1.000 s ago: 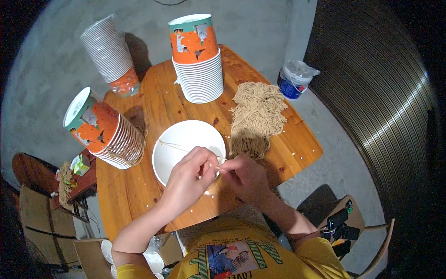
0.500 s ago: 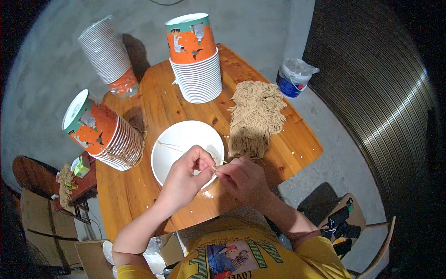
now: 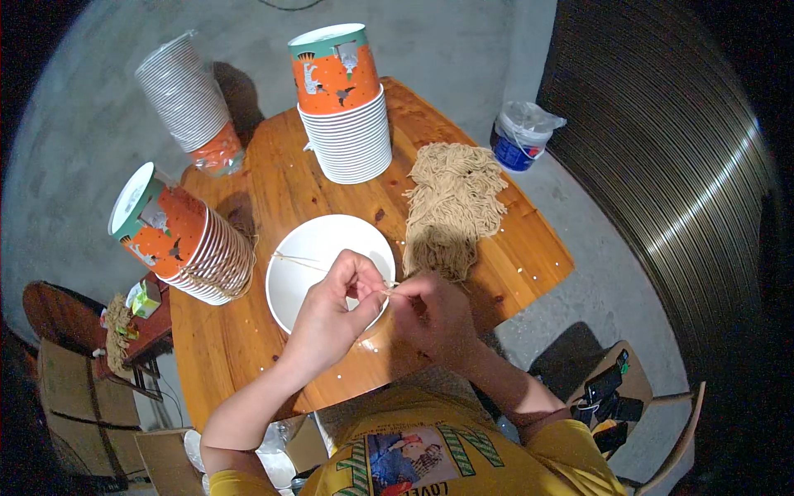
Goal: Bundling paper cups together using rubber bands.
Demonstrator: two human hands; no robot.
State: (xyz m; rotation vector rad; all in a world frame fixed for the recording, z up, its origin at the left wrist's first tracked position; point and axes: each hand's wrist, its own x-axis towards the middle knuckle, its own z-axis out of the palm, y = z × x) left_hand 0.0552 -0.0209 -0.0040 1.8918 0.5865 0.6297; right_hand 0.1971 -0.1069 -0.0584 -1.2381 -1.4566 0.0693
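Observation:
Over the right part of a white bucket-shaped paper tub (image 3: 289,285), my two hands meet at the fingertips. My left hand (image 3: 335,302) pinches a thin tan string (image 3: 299,261), which runs from its fingers to the tub's left rim. My right hand (image 3: 434,314) is closed on the same string close beside it; the short bit between the fingertips is too small to make out well. Just beyond my right hand lies a heap of tan yarn (image 3: 456,194), its near end in shadow.
Orange paper tubs stand in an upright stack (image 3: 343,107), a leaning stack wound with string (image 3: 186,236) and a plastic-wrapped stack (image 3: 190,103). White specks dot the wooden table (image 3: 248,339). A lidded bucket (image 3: 523,136) sits on the floor; a chair (image 3: 637,397) holds dark items.
My right hand's fingers have curled and turned slightly at the string. My left hand keeps its pinch almost in place. The whole view has shifted a little.

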